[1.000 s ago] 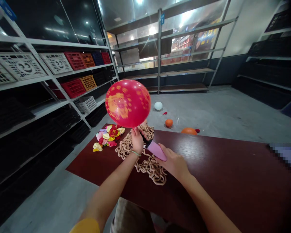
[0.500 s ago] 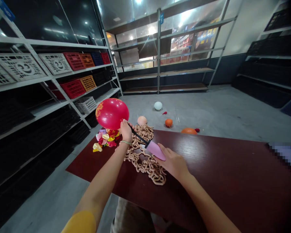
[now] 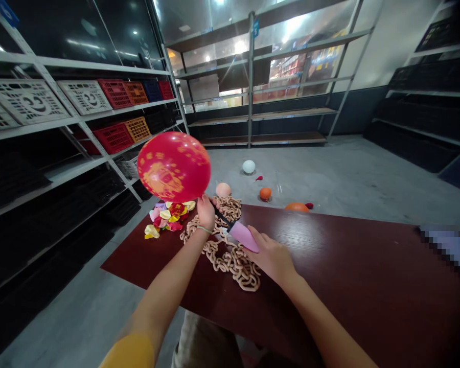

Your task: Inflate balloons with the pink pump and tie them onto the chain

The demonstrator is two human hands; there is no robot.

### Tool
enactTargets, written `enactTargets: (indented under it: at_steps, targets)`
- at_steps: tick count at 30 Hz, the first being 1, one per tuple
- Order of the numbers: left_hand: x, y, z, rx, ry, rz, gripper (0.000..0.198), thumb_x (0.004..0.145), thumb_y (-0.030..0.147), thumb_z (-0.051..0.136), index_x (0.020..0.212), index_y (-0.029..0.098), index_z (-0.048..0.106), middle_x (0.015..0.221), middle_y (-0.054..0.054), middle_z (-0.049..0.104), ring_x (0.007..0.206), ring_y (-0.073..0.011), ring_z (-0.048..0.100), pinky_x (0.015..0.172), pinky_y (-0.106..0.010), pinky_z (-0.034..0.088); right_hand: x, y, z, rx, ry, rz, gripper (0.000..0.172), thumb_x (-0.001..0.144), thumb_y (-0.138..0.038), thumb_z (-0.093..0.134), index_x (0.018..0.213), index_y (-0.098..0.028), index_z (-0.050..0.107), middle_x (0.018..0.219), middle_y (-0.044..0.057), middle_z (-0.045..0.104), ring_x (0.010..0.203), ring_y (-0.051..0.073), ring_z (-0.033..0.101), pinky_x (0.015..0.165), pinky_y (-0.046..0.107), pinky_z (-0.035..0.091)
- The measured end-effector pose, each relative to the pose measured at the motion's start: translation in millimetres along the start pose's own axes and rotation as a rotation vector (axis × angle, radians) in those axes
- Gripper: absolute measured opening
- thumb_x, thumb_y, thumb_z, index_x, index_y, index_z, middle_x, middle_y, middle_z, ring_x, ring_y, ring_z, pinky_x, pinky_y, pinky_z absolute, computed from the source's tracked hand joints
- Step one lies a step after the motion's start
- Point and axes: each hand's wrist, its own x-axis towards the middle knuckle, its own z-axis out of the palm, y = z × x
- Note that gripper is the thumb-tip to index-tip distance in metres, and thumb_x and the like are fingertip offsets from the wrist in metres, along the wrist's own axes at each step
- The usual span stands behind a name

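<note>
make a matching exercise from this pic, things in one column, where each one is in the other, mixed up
Things:
1. red printed balloon
2. pink hand pump
3. white balloon
4. loose uninflated balloons

Places:
A. in a heap on the dark red table top
B. on the grey floor beyond the table
C. under the right hand
D. held up by the neck in the left hand

Pairs: 1-D, 2-C, 3-B, 4-A
</note>
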Motion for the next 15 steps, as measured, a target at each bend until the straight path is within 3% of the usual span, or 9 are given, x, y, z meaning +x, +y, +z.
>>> enactTargets:
  at_steps: [3,6,15]
  targets:
    - [17.7,14.1,-4.1,0.029,-0.02,0.007,0.027,0.093,0.039,0.046,0.073,0.022,0.039,0.053,0.006,0.042,0.038,-0.01,0.042,0.037,-0.021,0.036,0.7,0.0,-1.2,0.006,0.025,-0.013,0.056,0.091,-0.047,0.055,0.141,-0.024,0.047,0.101,0.007,0.072,0.081,0.021,0.07,0.062,0.027,0.044]
    - [19.3,18.3,-4.8,0.05,-0.015,0.014,0.029,0.095,0.041,0.041,0.073,0.022,0.038,0.054,0.006,0.041,0.038,-0.0094,0.042,0.037,-0.021,0.036,1.5,0.2,-1.6,0.003,0.033,-0.021,0.056,0.091,-0.047,0.055,0.141,-0.024,0.048,0.101,0.007,0.072,0.08,0.02,0.07,0.061,0.026,0.043]
    - [-39.7,-19.0,14.0,0.058,-0.101,-0.015,0.029,0.098,0.042,0.038,0.076,0.023,0.038,0.054,0.006,0.041,0.037,-0.0094,0.041,0.036,-0.022,0.034,0.3,3.1,0.8,0.037,0.023,0.031,0.058,0.089,-0.048,0.057,0.141,-0.024,0.048,0.108,0.006,0.072,0.085,0.022,0.07,0.063,0.028,0.046]
